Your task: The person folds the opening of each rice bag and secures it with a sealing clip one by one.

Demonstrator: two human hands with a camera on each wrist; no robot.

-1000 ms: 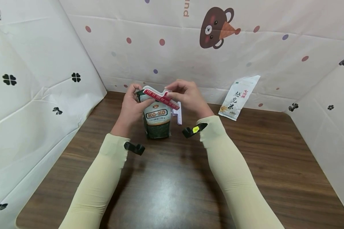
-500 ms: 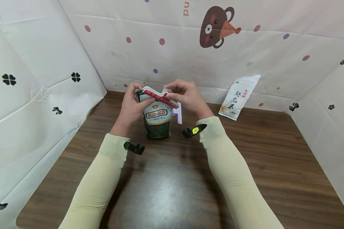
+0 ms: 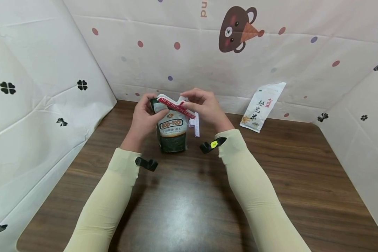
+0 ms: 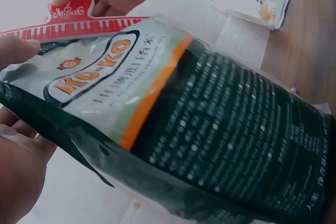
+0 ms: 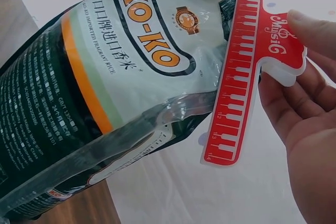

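A green and white KO-KO rice bag [image 3: 173, 134] stands on the table. My left hand [image 3: 146, 117] grips its upper left side, thumb across the front and fingers behind. Along the bag's top lies a long red and white clip [image 5: 233, 72], marked with piano keys and the word Music. My right hand [image 3: 204, 106] pinches the clip's handle, thumb on the red face and fingers on the white back. In the left wrist view the clip [image 4: 79, 27] spans the top edge of the bag.
A pale purple clip [image 3: 196, 126] is just right of the bag on the brown wooden table [image 3: 182, 196]. Farther right, a white rice packet [image 3: 261, 108] leans against the patterned back sheet [image 3: 138, 63]. Similar sheets rise on both sides.
Both hands keep their hold on the bag and the clip. Only a slight shift of the whole view shows.
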